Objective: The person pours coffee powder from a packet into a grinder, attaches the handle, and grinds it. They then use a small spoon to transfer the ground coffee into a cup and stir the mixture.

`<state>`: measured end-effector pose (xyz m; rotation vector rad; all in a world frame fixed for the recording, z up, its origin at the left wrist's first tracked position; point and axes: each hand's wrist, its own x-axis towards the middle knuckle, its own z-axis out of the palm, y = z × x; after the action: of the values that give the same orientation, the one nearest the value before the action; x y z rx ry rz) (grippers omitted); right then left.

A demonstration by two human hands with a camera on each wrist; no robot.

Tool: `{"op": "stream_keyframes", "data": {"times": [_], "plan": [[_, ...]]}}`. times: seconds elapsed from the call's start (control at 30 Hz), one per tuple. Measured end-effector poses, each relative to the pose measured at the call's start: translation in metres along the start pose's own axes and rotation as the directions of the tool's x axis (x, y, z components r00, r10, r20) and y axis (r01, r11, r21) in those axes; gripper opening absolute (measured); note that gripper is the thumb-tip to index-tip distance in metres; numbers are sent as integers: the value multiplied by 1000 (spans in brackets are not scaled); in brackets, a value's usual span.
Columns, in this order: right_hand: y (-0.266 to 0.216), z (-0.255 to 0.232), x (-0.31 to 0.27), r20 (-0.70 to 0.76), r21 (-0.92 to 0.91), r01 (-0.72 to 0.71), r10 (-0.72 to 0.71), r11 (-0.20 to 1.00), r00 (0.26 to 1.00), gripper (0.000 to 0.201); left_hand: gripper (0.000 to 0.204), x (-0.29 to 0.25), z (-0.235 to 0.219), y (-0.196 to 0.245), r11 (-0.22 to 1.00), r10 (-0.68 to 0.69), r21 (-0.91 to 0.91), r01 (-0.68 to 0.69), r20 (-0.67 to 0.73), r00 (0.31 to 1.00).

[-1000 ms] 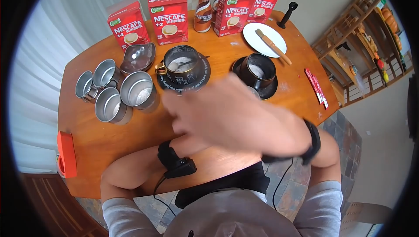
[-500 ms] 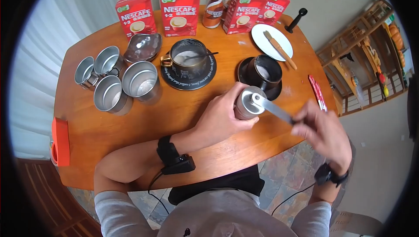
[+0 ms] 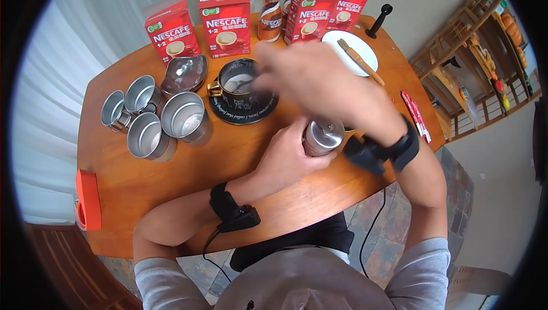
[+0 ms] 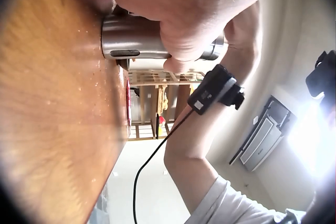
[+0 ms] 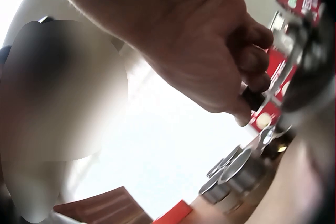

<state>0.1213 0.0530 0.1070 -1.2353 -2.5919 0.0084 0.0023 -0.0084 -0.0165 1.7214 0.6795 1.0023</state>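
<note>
A steel hand coffee grinder (image 3: 325,137) stands upright near the middle of the table. My left hand (image 3: 285,153) grips its body, with the base down at the wood in the left wrist view. Above it my right hand (image 3: 322,79), blurred, reaches across to the left. In the right wrist view its curled fingers hold the dark knob (image 5: 253,99) of the crank arm (image 5: 286,69). Just beyond the hands sits a black cup with a gold handle (image 3: 213,89), on a lettered black saucer (image 3: 245,113). The second black cup is hidden behind my right forearm.
Several steel cups (image 3: 149,136) cluster at the left beside a dark dish (image 3: 184,75). Red Nescafe boxes (image 3: 225,24) and bottles (image 3: 270,16) line the back. A white plate (image 3: 365,56) with a brush (image 3: 359,59) and red sachets (image 3: 416,117) lie right; an orange-red object (image 3: 88,198) stands left.
My right hand swings the crank round, from over the grinder, out to the right, then back across to the far left side. My left hand keeps holding the grinder body.
</note>
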Motion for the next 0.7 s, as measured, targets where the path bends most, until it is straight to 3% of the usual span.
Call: {"op": "stream_keyframes", "data": {"times": [0.1, 0.17, 0.27, 0.33, 0.4, 0.47, 0.57, 0.6, 0.7], "plan": [[42, -16, -36, -13, 0, -248, 248, 969, 969, 25, 56, 2, -5, 10, 992, -123, -20, 125, 66, 990], [48, -27, -80, -35, 36, -358, 359, 933, 933, 28, 55, 1, -3, 8, 994, -98, -45, 100, 52, 994], [24, -47, -139, 47, 141, -552, 551, 822, 833, 26, 55, 1, -3, 10, 995, -89, -49, 91, 44, 995], [-2, -61, -168, 173, 137, -617, 595, 775, 785, 29, 55, 2, -3, 10, 993, -106, -47, 109, 54, 993], [-30, -63, -187, 192, 193, -547, 515, 814, 835, 30, 53, 1, -2, 8, 995, -83, -47, 85, 36, 996], [-52, -63, -181, 212, 232, -254, 206, 939, 955, 30, 52, 0, -2, 8, 998, -62, -32, 63, 22, 998], [-81, -52, -144, 235, 256, -23, -39, 966, 971, 26, 54, 0, -2, 11, 993, -112, -31, 114, 45, 993], [-86, -43, -129, 157, 249, 37, -78, 968, 985, 26, 56, 0, -3, 11, 989, -140, -33, 142, 57, 989], [-88, -15, -80, 42, 234, 135, -149, 963, 988, 28, 54, -1, 0, -12, 988, -10, -151, 21, 73, 997]]}}
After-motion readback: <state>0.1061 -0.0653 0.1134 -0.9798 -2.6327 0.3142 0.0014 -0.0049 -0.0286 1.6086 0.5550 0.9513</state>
